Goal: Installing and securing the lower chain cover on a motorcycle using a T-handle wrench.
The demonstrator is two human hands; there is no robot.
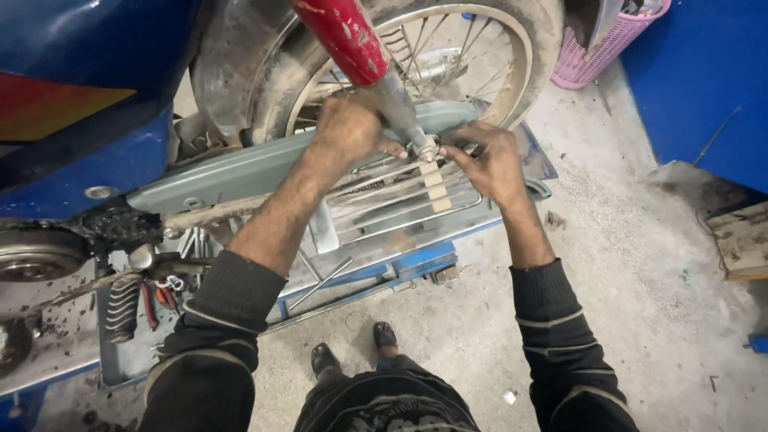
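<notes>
Right now both hands meet at the shock absorber's lower mount point(428, 149), left hand point(348, 128) fingers clamped around the slanting shaft, right hand point(488, 164) fingers pinching the mount from the other side.

The single head-worn camera looks steeply down, close over the blue motorcycle's muddy spoked rear wheel point(416, 56) and grey concrete floor point(640, 264).
</notes>
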